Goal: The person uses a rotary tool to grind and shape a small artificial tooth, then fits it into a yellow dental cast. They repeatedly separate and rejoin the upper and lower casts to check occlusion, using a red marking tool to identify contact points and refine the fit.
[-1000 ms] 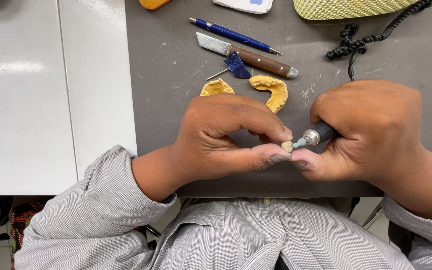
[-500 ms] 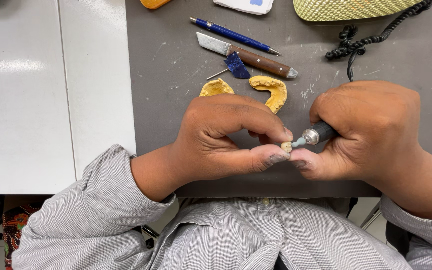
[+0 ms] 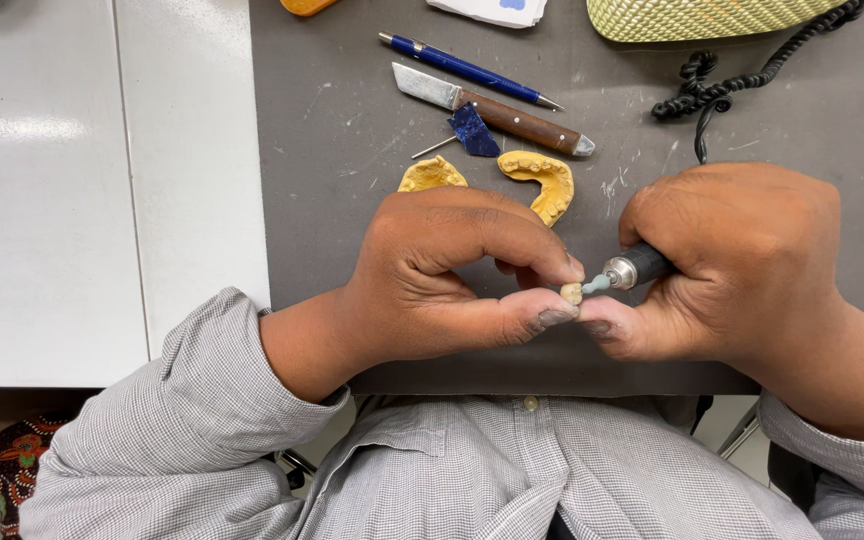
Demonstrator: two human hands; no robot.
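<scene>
My left hand [image 3: 442,275] pinches a tiny cream-coloured tooth-shaped piece [image 3: 572,293] between thumb and forefinger, just above the near edge of the grey mat [image 3: 352,150]. My right hand [image 3: 732,265] is closed around a slim rotary handpiece [image 3: 637,268]; its small pale tip touches the piece. The thumbs of both hands rest against each other. Behind my left hand lie two yellow dental casts [image 3: 542,180], partly hidden by my knuckles.
Farther back on the mat lie a wooden-handled knife [image 3: 497,112], a blue pen [image 3: 467,70], a scrap of blue wax [image 3: 474,130] and a thin pin. A coiled black cord [image 3: 722,90] runs at the back right beside a woven yellow-green object [image 3: 702,15]. White tabletop [image 3: 72,180] at left.
</scene>
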